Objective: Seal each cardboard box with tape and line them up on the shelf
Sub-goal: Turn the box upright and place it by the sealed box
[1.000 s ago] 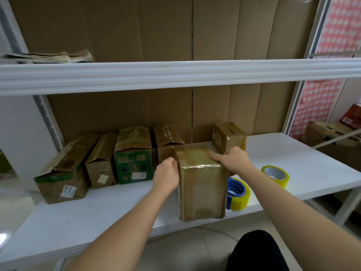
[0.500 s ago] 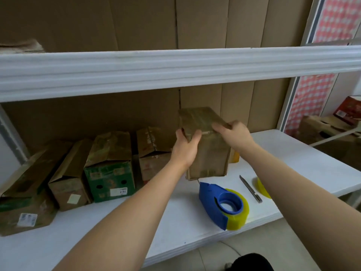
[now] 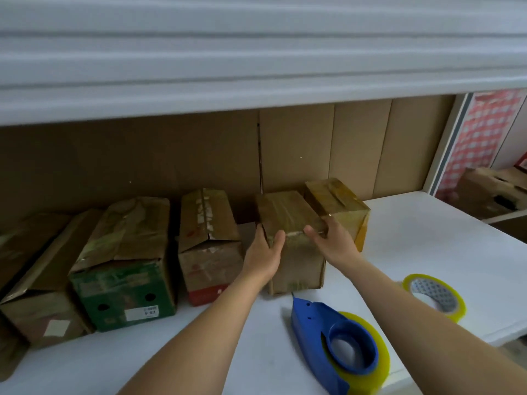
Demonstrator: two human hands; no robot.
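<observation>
Both hands clasp the taped box (image 3: 291, 240): left hand (image 3: 263, 252) at its 9 o'clock, right hand (image 3: 332, 242) at 3 o'clock, fingers curled over the top edge. It stands on the shelf (image 3: 427, 246), touching the yellowish box (image 3: 342, 206). Risk: uneven release could skew the row. Half a second earlier the box was held aloft.

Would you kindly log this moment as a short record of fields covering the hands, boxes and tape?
held box: taped box, standing on the shelf in the row
left hand: grips its left side
right hand: grips its right top edge
right neighbour: yellowish box, touching it
left neighbours: red-bottomed box, green box
tape: blue dispenser in front; loose roll to the right
</observation>
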